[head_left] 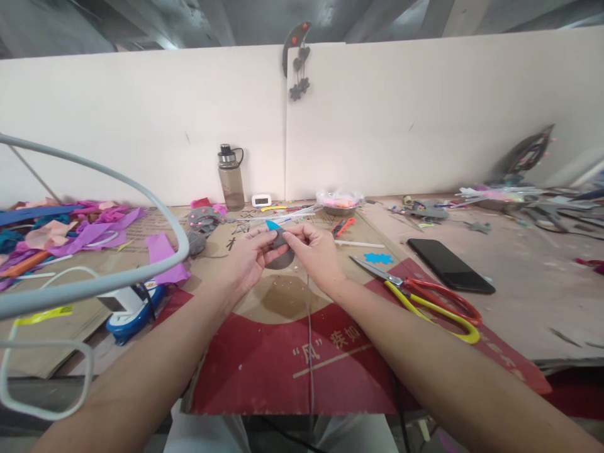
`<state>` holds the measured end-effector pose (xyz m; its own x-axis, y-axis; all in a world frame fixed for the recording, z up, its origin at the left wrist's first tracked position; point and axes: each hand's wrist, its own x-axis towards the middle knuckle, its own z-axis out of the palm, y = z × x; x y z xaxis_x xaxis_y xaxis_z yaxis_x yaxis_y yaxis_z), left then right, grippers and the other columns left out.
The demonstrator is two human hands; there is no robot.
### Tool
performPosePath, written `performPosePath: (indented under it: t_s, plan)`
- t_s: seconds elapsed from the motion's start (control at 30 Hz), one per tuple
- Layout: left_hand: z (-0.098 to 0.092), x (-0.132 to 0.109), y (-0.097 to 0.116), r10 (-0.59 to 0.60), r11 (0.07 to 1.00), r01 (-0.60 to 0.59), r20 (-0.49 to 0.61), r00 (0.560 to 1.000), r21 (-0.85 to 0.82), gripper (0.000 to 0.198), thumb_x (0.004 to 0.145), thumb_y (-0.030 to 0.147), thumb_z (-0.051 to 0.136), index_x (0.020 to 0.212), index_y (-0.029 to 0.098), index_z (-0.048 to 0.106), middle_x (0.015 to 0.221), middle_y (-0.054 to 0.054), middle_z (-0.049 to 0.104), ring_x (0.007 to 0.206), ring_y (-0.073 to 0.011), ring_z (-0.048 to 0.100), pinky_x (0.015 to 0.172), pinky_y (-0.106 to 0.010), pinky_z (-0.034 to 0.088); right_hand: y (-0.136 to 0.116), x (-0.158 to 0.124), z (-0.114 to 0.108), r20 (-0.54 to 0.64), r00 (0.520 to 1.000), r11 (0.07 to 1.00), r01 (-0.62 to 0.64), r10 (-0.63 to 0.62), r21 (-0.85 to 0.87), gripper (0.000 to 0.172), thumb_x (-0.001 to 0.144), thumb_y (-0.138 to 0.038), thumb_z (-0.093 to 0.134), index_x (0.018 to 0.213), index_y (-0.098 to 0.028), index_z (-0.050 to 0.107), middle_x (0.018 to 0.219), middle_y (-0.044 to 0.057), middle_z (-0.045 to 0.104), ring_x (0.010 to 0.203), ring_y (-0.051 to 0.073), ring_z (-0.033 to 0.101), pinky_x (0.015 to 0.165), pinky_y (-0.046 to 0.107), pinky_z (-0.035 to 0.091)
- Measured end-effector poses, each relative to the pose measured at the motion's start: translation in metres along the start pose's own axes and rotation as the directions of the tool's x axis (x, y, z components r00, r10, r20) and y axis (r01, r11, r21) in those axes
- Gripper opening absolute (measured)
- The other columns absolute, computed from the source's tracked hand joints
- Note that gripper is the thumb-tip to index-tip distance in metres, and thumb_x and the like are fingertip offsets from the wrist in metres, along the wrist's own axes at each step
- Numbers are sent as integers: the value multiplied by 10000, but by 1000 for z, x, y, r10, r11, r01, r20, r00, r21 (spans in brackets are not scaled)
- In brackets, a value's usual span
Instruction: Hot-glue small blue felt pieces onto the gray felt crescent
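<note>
Grey piece point(282, 260), mid-frame, pinched by my left hand point(255, 253) and right hand point(315, 250); uneven pressure could skew the blue piece point(272, 224).

Head view; looks forward and down over hands point(250, 257), near; wall point(401, 119) beyond.

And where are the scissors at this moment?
In the head view, the scissors lie on the right, between the right forearm and the black phone, blades near the blue cut-out.
</note>
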<state>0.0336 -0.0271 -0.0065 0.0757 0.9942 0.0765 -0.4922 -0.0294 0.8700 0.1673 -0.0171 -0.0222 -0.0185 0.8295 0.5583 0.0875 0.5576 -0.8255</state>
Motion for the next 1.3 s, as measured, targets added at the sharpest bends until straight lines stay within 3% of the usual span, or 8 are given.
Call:
performPosePath:
  t_s: [0.17, 0.5, 0.8, 0.97, 1.17, 1.3]
  plan:
    - [2, 0, 2, -10, 1000, 10, -10, 1000, -7, 34, 696, 100, 662, 709, 129, 651, 781, -38, 686, 747, -120, 639, 751, -266, 561, 2, -1, 2, -10, 1000, 998, 18, -19, -58, 167, 777, -305, 591, 773, -161, 676, 606, -13, 573, 548, 100, 443, 549, 238, 383]
    - [-2, 1, -1, -29, 999, 30, -60, 998, 20, 64, 658, 80, 640, 647, 134, 607, 668, 4, 629, 631, -79, 590, 667, -213, 544, 3, -7, 8, -3, 998, 989, 65, -65, -130, 168, 785, -293, 581, 779, -159, 681, 577, -25, 537, 544, 96, 421, 552, 228, 382]
    - [1, 0, 1, 4, 998, -2, 17, 1000, -64, 69, 671, 55, 613, 674, 124, 623, 712, -8, 652, 708, -96, 611, 838, -311, 542, 0, -1, 6, -66, 994, 994, -82, 87, 76, 156, 746, -296, 610, 734, -149, 659, 625, -3, 616, 569, 107, 502, 572, 239, 416]
    - [1, 3, 0, -13, 999, 14, 10, 1000, -48, 58, 741, 136, 593, 767, 119, 643, 806, -65, 692, 769, -136, 643, 831, -321, 543, -2, 0, 4, -45, 990, 977, -121, 131, 174, 154, 740, -295, 612, 740, -149, 659, 698, 15, 662, 618, 115, 546, 614, 249, 450]
    - [-3, 4, -2, -5, 1000, 5, -25, 1000, -7, 40, 718, 118, 610, 755, 125, 622, 781, -45, 682, 733, -124, 641, 766, -295, 560, -1, -1, 6, -39, 992, 984, -111, 118, 139, 163, 741, -304, 614, 733, -148, 660, 605, -25, 592, 529, 87, 465, 564, 236, 406]
    - [-4, 4, -1, -3, 1000, 3, 11, 1000, -16, 47, 718, 127, 632, 764, 130, 627, 789, -36, 675, 748, -119, 639, 759, -286, 563, -3, -2, 5, -45, 991, 979, -118, 127, 169, 146, 734, -287, 616, 723, -146, 655, 629, -14, 615, 557, 95, 496, 594, 245, 424]
